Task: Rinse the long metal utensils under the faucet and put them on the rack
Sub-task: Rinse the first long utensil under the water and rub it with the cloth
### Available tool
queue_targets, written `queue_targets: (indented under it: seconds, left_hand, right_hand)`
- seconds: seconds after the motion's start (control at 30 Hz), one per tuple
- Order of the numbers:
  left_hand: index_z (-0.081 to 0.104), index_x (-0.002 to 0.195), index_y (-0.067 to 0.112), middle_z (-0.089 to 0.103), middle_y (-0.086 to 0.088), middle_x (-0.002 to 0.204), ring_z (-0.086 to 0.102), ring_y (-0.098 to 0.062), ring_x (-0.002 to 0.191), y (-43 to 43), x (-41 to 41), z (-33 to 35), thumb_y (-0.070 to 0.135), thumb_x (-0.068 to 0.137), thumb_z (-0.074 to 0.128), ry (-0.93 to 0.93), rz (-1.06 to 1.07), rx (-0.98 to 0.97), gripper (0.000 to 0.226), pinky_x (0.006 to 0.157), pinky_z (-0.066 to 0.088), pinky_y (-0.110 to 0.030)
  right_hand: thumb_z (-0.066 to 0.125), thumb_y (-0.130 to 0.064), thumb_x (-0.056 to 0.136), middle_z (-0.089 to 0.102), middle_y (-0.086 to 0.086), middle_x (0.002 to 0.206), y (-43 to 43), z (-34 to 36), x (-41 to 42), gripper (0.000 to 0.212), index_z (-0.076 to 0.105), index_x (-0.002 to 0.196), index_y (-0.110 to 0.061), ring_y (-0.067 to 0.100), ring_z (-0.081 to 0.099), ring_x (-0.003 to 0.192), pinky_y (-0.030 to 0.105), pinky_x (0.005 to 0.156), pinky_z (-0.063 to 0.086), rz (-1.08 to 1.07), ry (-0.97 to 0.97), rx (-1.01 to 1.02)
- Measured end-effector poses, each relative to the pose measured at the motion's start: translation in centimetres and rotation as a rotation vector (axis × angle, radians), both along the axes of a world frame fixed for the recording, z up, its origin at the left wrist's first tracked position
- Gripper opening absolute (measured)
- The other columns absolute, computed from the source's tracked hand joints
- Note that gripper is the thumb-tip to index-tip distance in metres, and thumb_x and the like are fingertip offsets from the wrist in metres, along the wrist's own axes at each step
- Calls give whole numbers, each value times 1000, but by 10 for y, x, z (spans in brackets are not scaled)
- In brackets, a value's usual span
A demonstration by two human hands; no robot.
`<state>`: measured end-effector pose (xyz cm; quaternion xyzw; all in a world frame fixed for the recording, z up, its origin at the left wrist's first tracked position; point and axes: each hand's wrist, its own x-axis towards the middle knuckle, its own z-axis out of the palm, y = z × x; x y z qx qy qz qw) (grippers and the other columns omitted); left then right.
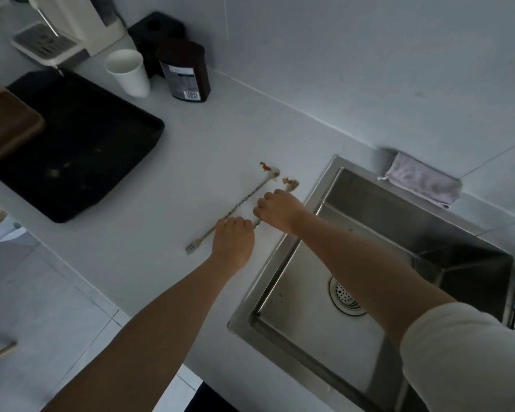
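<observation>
Two hands [234, 239] [277, 209] apparently clasp utensils [250, 196] between tray [125, 162] and sink [280, 263]

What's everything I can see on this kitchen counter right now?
Long twisted metal utensils: two, silver, on the counter left of the sink, brown residue at far ends.
Stainless steel sink: one, grey, right.
Black rectangular tray: one, left.
Brown wooden board: one, on the tray's left edge.
White paper cup: one, upright, back.
Dark brown labelled jar: one, beside the cup.
Pale folded cloth: one, behind the sink.
Left hand, right hand: each on a utensil.
</observation>
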<state>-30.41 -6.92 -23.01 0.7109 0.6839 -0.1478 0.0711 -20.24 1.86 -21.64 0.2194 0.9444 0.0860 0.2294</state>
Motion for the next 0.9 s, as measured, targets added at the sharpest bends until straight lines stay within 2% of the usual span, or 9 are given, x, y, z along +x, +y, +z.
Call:
queue_targets:
  seconds: [0.13,0.23,0.37,0.43,0.5,0.6,0.77,0.83,0.9]
  left_hand:
    - [48,110,4,61,-11,113,57,-28,105,4,-3,3,6,94,32,-5,-17,-10,22,92,36,-36]
    - [44,115,6,66,-9,110,63,-26,100,11,-5,13,9,95,33,-13,-47,-8,22,84,36,-33]
    - [42,122,7,66,-9,110,64,-26,100,22,-1,36,10,96,34,-21,-122,74,26,81,45,-33]
    - [52,114,9,68,-9,102,66,-25,90,32,5,48,18,96,45,-50,-162,126,22,72,50,-33]
    - [62,99,9,69,-9,88,68,-23,75,44,13,57,19,89,59,-74,-225,217,14,58,48,-27]
    - [56,111,8,63,-11,104,64,-27,89,59,36,73,10,96,41,-84,-305,167,22,65,46,-31]
    - [56,113,5,63,-14,105,62,-28,93,79,78,101,4,94,39,-13,-501,227,26,67,41,-29]
    - [57,112,5,65,-12,105,63,-27,93,86,95,108,5,94,39,10,-554,263,26,68,42,-29]
    - [59,111,6,66,-12,104,64,-28,94,92,111,117,7,94,42,26,-593,279,24,75,48,-31]
  right_hand:
    - [37,2,92,58,16,113,1,-1,4,28,53,115,0,30,54,105,35,79,44,-34,68,-56]
    - [37,2,93,55,18,115,-1,13,10,30,51,118,-1,31,51,107,35,74,43,-98,114,-51]
    - [37,-3,95,52,16,120,-2,37,27,31,47,124,-4,30,49,113,36,77,47,-211,181,-17]
    - [38,-3,95,50,15,125,-4,51,40,34,45,128,-5,28,48,114,36,77,48,-269,219,18]
    - [37,-3,95,49,15,127,-8,63,55,37,42,132,-6,29,47,115,37,78,48,-326,246,31]
    - [38,-1,94,49,15,122,-15,81,80,37,43,130,-5,30,47,115,39,78,47,-441,271,62]
    - [42,-1,91,46,15,128,-27,104,124,41,41,131,-5,30,44,119,39,83,46,-638,310,106]
    - [46,3,88,51,19,121,-30,105,140,39,48,126,-1,34,48,114,42,76,46,-693,412,144]
    - [51,12,80,58,26,104,-31,105,159,32,57,111,6,40,56,99,41,64,43,-717,542,168]
